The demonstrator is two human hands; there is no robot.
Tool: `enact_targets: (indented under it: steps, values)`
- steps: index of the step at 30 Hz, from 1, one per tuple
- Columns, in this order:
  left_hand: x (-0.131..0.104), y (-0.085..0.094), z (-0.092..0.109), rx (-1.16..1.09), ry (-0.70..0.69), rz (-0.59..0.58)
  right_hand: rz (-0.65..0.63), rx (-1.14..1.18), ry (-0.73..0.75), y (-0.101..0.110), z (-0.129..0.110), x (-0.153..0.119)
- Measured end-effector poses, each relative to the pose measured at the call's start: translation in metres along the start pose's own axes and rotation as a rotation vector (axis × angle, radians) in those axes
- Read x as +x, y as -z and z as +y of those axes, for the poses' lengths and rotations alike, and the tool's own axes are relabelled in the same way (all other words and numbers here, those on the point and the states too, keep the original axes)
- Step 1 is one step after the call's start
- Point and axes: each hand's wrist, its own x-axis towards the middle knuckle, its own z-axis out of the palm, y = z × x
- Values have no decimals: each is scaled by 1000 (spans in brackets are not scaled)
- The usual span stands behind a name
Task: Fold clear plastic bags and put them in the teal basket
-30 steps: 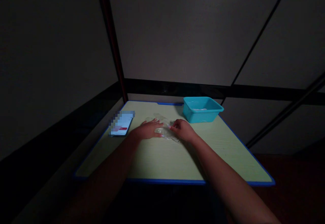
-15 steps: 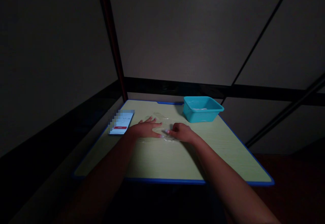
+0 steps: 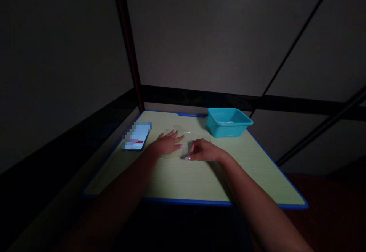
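A thin, see-through piece of clear plastic film (image 3: 185,152) lies on the table between and under my hands; its outline is faint, and I cannot tell whether it is a bag or a loose sheet. My left hand (image 3: 169,144) rests flat on its left part, fingers spread. On the right side, my right hand (image 3: 204,150) has its fingers curled, with the thumb low beside the film's near edge. The fingers appear closed on the plastic, though the grip itself is partly hidden.
A phone (image 3: 137,139) with a lit screen lies at the table's left edge. At the back right stands a turquoise plastic basket (image 3: 228,130) with something pale inside. The pale table (image 3: 183,183) has a blue rim, and dark-looking wall panels rise behind it and to the left.
My right thumb has moved down and nearer to me, and the right fingers are curled at the film. My left hand stays spread, shifted slightly right. The view has tilted a little.
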Motion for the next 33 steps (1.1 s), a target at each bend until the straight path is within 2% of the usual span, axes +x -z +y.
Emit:
enact_targets:
  steps: [4,9,13,22,33]
  values:
    - [-1,3,2,7,18,-21,-50,96,103,1,2,-1]
    - [-3,5,4,-2,36,-35,-186,259,205,2,0,-4]
    - [-3,4,4,-4,30,-27,-271,310,217,3,-4,-7]
    - [-1,2,2,-21,27,-16,-336,341,233,3,-14,-12]
    - [-1,2,2,-13,25,-11,-502,411,249,-3,-16,-14]
